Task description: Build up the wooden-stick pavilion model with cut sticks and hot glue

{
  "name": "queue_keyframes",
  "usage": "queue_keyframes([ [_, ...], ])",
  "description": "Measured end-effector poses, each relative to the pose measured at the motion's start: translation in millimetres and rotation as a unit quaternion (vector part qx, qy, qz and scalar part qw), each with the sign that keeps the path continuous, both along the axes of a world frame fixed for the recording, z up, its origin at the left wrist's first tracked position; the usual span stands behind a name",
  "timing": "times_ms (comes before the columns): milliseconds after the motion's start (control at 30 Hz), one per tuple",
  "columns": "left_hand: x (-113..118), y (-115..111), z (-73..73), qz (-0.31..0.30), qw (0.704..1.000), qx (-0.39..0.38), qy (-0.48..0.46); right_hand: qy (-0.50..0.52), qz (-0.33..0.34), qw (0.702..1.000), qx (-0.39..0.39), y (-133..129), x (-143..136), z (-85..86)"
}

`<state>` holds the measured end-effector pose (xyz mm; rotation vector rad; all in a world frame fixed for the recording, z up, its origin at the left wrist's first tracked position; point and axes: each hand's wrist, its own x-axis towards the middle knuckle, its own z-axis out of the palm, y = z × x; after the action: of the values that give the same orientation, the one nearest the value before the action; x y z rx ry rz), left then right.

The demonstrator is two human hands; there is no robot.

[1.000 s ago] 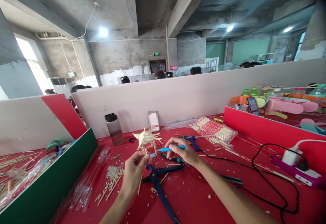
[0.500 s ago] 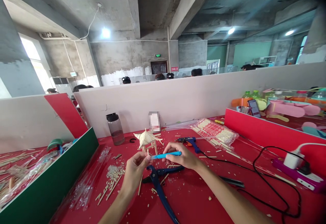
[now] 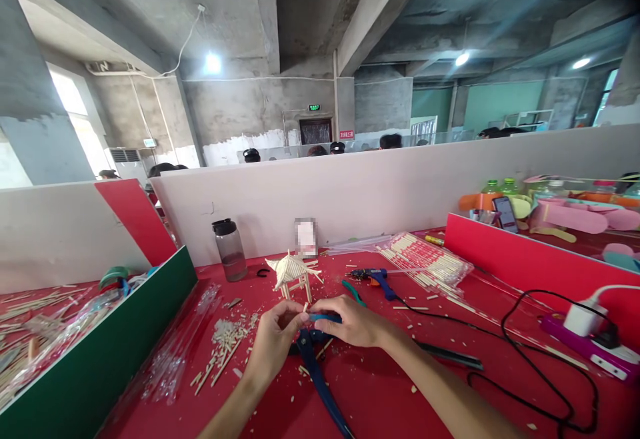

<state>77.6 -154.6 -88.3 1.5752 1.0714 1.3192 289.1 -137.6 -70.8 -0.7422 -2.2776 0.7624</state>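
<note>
My left hand (image 3: 280, 326) is closed, pinching a short pale wooden stick (image 3: 305, 307) between thumb and fingertips. My right hand (image 3: 353, 321) wraps round a slim blue pen-like tool (image 3: 324, 318), mostly covered by the fingers; its left end meets the stick, and its exact kind cannot be made out. Just beyond the hands stands a small pavilion model (image 3: 291, 271) made of sticks, with a curved roof on posts. Below the hands lies a dark blue plier-like cutter (image 3: 320, 379), its head partly hidden by my fingers. A teal curved handle (image 3: 354, 292) shows behind my right hand.
A blue glue gun (image 3: 377, 279) with a black cord lies behind my right hand. Bundled sticks (image 3: 430, 262) fill the back right. Left are stick offcuts (image 3: 227, 349), plastic wrap (image 3: 170, 352) and a water bottle (image 3: 230, 251). A purple power strip (image 3: 595, 346) sits far right.
My right hand has closed in toward my left, covering more of the blue tool, which now sits against the stick. The teal handle has come into sight. The camera view has shifted slightly.
</note>
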Motion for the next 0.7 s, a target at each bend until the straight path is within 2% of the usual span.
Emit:
queue_keyframes([
  [200,2,-2,-1.1,-0.011,1.000,-0.003,0.020,-0.076,-0.055,0.995,0.044,-7,-7,0.3],
  [333,0,0,-1.6,-0.010,0.999,-0.014,0.031,-0.102,-0.115,0.985,0.074,-2,-4,-1.2],
  [500,-5,4,-3.4,-0.006,0.999,-0.020,0.047,-0.103,-0.239,0.958,0.118,26,20,-8.4],
  [600,-7,7,-5.5,-0.008,0.998,-0.028,0.053,-0.087,-0.351,0.925,0.113,45,39,-15.0],
  [700,-9,9,-7.9,-0.012,0.997,-0.036,0.063,-0.118,-0.376,0.913,0.106,55,49,-22.0],
])
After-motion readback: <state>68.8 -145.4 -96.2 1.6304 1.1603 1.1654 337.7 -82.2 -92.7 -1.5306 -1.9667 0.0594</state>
